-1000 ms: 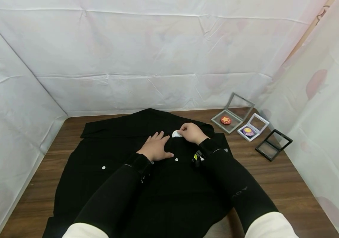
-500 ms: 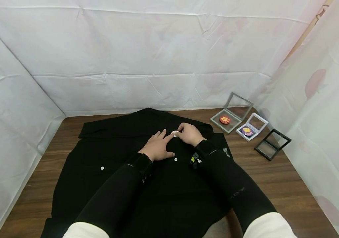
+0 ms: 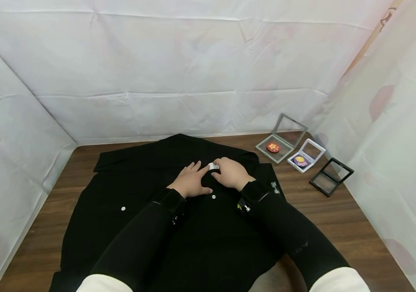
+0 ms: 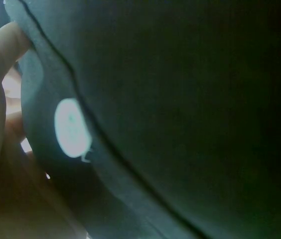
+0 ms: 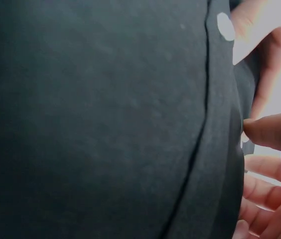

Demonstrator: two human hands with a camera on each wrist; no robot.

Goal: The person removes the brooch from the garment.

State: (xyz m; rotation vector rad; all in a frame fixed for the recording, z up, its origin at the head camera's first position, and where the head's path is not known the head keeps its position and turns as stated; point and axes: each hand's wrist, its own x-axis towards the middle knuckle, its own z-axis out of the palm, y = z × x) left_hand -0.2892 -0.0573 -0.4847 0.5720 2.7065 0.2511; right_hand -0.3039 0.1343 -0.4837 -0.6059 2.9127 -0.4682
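A black button-up shirt (image 3: pixel 94 239) lies spread out, with small white buttons on it. My left hand (image 3: pixel 188 181) rests on its front with fingers spread, the index fingertip right at a small white piece (image 3: pixel 213 166) near the upper placket. From the other side my right hand (image 3: pixel 231 173) holds that piece between thumb and index finger; the fingers hide much of it. Below the hands sits a white button (image 3: pixel 213 196). The left wrist view shows a button (image 4: pixel 72 128) close up beside the placket seam. In the right wrist view the thumb (image 5: pixel 270 130) meets the cloth edge.
Three open flip cases stand at the right on the wooden table (image 3: pixel 324 219): a grey one (image 3: pixel 260 147) with a red badge (image 3: pixel 273 147), a white one (image 3: pixel 307 166) with a purple badge (image 3: pixel 300 161), and a black one (image 3: pixel 322 189). White sheets (image 3: pixel 178 61) enclose the back and sides.
My right hand has moved slightly down, its fingers closer over the white piece, of which a narrower strip shows. The left index fingertip has come up to it. The view has shifted a little.
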